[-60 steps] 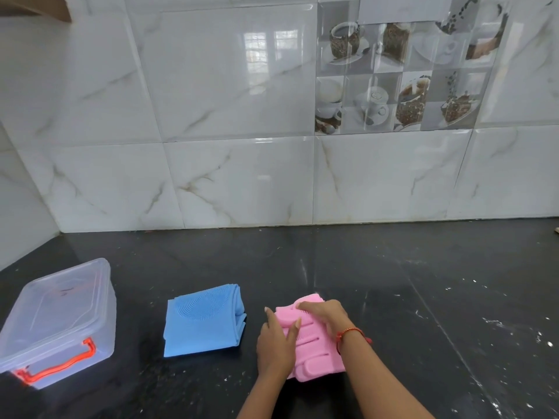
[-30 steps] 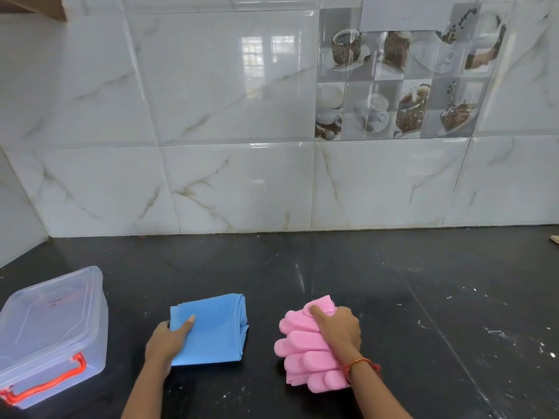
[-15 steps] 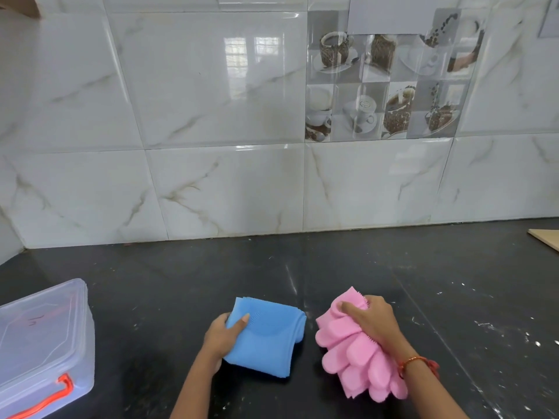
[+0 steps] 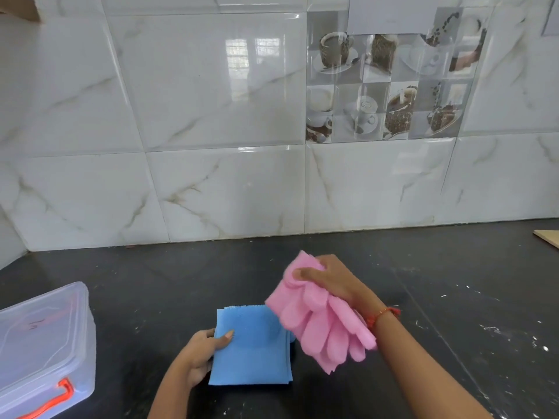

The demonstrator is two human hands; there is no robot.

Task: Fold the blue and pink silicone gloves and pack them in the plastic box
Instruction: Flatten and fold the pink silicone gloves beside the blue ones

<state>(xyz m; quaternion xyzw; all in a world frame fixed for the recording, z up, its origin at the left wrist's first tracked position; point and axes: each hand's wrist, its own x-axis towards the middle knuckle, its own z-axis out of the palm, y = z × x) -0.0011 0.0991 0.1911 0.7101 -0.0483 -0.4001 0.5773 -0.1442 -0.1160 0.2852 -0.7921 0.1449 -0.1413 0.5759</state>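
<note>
The folded blue silicone gloves (image 4: 252, 350) lie as a flat square on the black counter near the front edge. My left hand (image 4: 201, 353) pinches their left edge, thumb on top. My right hand (image 4: 328, 282) grips the folded pink silicone gloves (image 4: 317, 322) at their top and holds them lifted just above the blue ones' right side, the pink fingers hanging down. The clear plastic box (image 4: 42, 352) with its lid on and an orange handle stands at the far left, cut off by the frame edge.
The black counter (image 4: 423, 297) runs back to a tiled white wall. A light wooden board corner (image 4: 549, 237) shows at the right edge.
My right hand has lifted the pink gloves off the counter and swung them left over the blue gloves. My left hand has drawn the blue gloves right, away from the box, and straightened them.
</note>
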